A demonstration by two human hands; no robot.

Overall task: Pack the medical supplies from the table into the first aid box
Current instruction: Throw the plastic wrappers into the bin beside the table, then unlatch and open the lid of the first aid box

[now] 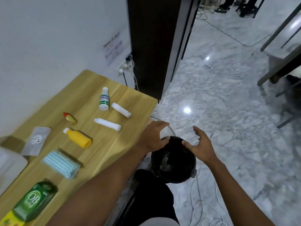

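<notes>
Both of my hands hover past the table's right edge, over a black bin [173, 160] on the floor. My left hand [154, 137] is curled around what looks like a small white scrap [165, 132]. My right hand [201, 144] is empty, its fingers spread. On the wooden table [84, 88] lie a white bottle with a green label [104, 99], two white gauze rolls [121, 110] [107, 125], a small red-capped bottle [70, 118], a yellow bottle [78, 139], a grey sachet [36, 141], a pack of blue face masks [61, 163] and a green carton [35, 201]. A white box corner [9, 165] shows at the far left.
A white wall with a taped note [113, 49] and a socket backs the table. A dark door frame [154, 46] stands beyond the table's far corner. White cables [200, 207] trail over the marble floor. Table legs [276, 59] are at the right.
</notes>
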